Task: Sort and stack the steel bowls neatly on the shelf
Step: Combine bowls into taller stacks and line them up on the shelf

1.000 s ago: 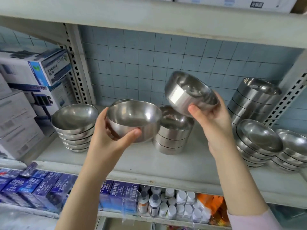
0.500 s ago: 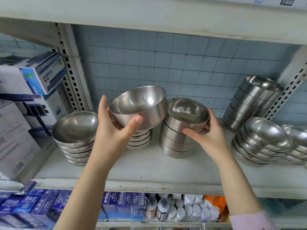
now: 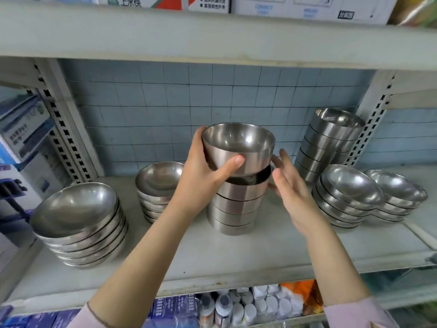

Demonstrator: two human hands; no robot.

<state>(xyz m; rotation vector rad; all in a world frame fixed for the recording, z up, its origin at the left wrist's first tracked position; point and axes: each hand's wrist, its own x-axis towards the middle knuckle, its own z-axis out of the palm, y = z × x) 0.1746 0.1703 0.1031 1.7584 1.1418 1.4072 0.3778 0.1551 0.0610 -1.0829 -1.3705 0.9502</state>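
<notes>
Grey shelf, blue tile behind. Just above middle stack: bowl, slightly tilted, not yet nested. Gripped by left hand, thumb on near wall, fingers round back. Right of middle stack: right hand, fingers straight, holding nothing, just beside top rim. Likely light, rigid, slick steel; best held across wall under rim, lowered square.

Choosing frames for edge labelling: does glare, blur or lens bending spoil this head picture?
Head view: glare spots inside the round steel bowl in the left hand; the grey upper shelf board bows from wide-angle distortion; blue and white cardboard boxes at the left edge look soft; the centre stack of straight-sided steel bowls is fairly sharp.
</notes>
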